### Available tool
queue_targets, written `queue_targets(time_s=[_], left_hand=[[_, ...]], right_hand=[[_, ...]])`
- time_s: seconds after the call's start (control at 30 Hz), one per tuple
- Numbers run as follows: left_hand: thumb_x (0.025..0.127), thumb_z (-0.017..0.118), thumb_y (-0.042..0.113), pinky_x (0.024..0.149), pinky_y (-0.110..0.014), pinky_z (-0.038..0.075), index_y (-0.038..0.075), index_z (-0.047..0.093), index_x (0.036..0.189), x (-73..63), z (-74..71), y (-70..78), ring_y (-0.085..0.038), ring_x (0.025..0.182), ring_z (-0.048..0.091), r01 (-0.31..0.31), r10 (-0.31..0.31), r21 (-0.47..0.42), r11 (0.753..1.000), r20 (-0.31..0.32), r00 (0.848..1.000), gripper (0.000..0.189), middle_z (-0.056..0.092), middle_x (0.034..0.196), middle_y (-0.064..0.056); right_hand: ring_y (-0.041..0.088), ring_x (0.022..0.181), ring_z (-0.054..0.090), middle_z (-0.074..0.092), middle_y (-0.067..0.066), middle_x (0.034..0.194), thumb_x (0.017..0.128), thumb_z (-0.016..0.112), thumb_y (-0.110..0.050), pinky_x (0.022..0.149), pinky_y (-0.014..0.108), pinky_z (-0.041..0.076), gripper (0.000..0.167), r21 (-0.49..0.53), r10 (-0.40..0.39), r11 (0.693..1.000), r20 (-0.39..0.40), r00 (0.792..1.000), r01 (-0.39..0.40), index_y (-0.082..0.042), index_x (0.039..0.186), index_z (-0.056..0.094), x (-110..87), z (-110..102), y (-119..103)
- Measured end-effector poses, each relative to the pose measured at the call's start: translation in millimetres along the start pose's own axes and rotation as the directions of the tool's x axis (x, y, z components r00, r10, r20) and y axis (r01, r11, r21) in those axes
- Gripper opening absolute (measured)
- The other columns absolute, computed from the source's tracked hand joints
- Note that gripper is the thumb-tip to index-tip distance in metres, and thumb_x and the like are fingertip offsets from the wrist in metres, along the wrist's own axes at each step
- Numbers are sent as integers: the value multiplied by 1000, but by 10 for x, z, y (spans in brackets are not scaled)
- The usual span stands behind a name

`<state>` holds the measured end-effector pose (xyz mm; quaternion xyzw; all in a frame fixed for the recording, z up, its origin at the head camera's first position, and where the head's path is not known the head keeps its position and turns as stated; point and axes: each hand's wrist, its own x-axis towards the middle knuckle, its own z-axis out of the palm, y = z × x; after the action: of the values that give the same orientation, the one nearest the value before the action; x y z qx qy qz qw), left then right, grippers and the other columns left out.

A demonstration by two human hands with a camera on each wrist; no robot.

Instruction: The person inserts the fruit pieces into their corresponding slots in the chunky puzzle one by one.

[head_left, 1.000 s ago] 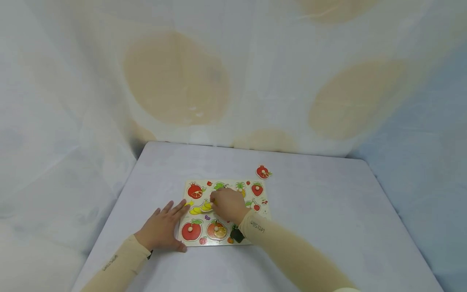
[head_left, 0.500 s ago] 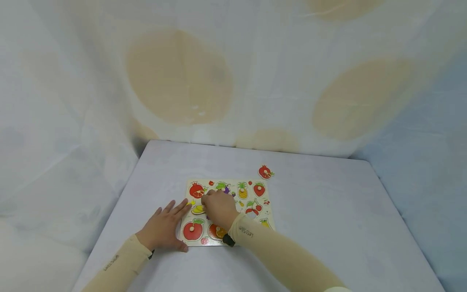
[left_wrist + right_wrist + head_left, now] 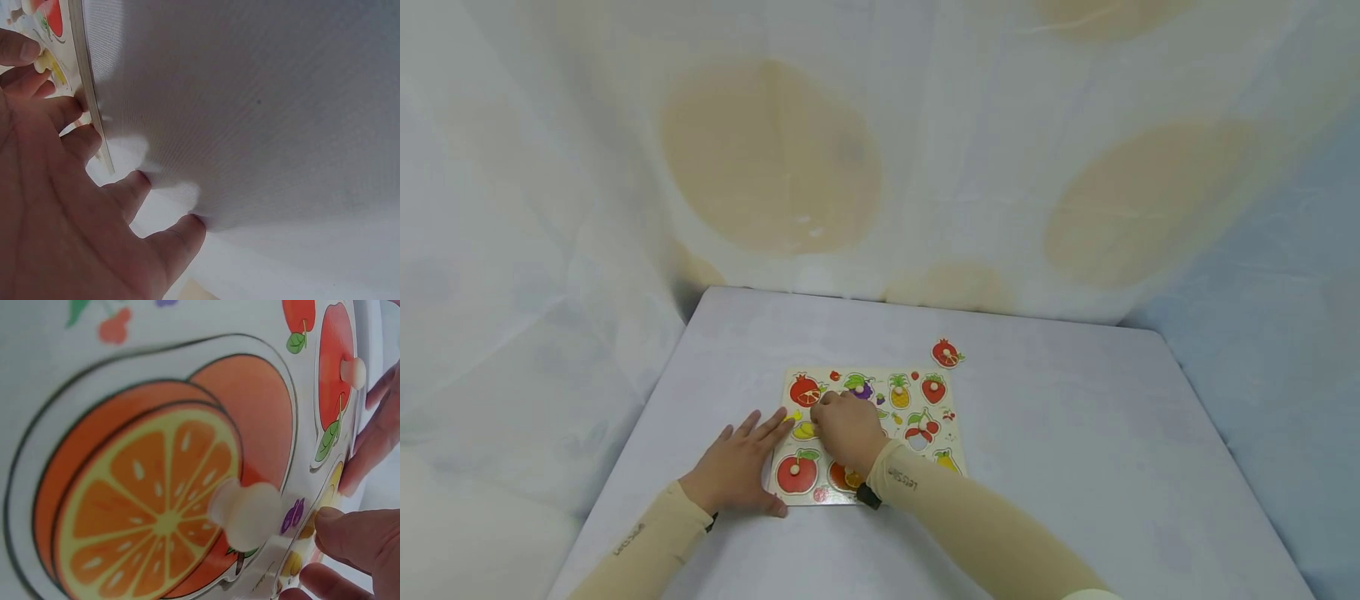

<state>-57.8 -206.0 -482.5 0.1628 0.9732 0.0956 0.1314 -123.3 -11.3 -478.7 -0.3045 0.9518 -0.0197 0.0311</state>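
Note:
A wooden fruit puzzle board [image 3: 880, 377] lies on the white table. My right hand [image 3: 852, 425], fingers curled, pinches a banana puzzle piece [image 3: 803, 431] low over the board's left half. In the right wrist view the thumb [image 3: 350, 534] and a finger are at the yellow banana piece [image 3: 307, 532]; its knob is hidden. My left hand [image 3: 737, 467] lies spread at the board's left edge. Its fingertips touch the edge and the table in the left wrist view. Beyond the board's back right corner rests a loose pomegranate piece [image 3: 947, 354] with a knob.
Knobbed pieces sit in the board: an apple [image 3: 797, 472], an orange [image 3: 144, 487], grapes [image 3: 859, 387], a pineapple [image 3: 899, 392] and a strawberry [image 3: 933, 389]. A printed pomegranate [image 3: 805, 390] without a knob shows at the back left. Fabric walls stand behind and beside the table.
My right hand has moved left with the banana piece, which now lines up with the banana picture. The left hand stays at the board's edge. The head view has shifted slightly.

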Motion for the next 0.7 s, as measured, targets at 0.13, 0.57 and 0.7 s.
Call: queue_targets(time_s=[0.13, 0.57, 0.7], left_hand=[[54, 88, 64, 106, -71, 28, 14, 40, 154, -1, 1, 6, -44, 144, 26, -1, 1, 5, 1000, 0, 1000, 122, 30, 161, -4], [53, 89, 64, 106, -71, 28, 14, 40, 154, 15, 24, -13, -44, 144, 26, 0, 0, 5, 1000, -11, 1000, 123, 30, 161, -4], [53, 88, 64, 105, -71, 29, 13, 40, 154, 12, 23, -17, -44, 144, 26, -3, 3, 9, 1000, -13, 1000, 122, 30, 161, -4]], right_hand=[[15, 89, 63, 68, -4, 112, 97, 66, -37, 68, 32, 58, 22, -2, 1, 1000, -8, 1000, -1, -25, 114, 74, 12, 34, -1], [14, 93, 63, 67, -4, 116, 98, 64, -38, 74, 33, 59, 25, -9, 0, 1000, 10, 1000, 0, -26, 116, 74, 11, 29, 7], [14, 94, 63, 67, -5, 116, 97, 64, -38, 75, 32, 58, 25, 0, -2, 1000, 7, 1000, 2, -25, 116, 74, 10, 36, 15]])
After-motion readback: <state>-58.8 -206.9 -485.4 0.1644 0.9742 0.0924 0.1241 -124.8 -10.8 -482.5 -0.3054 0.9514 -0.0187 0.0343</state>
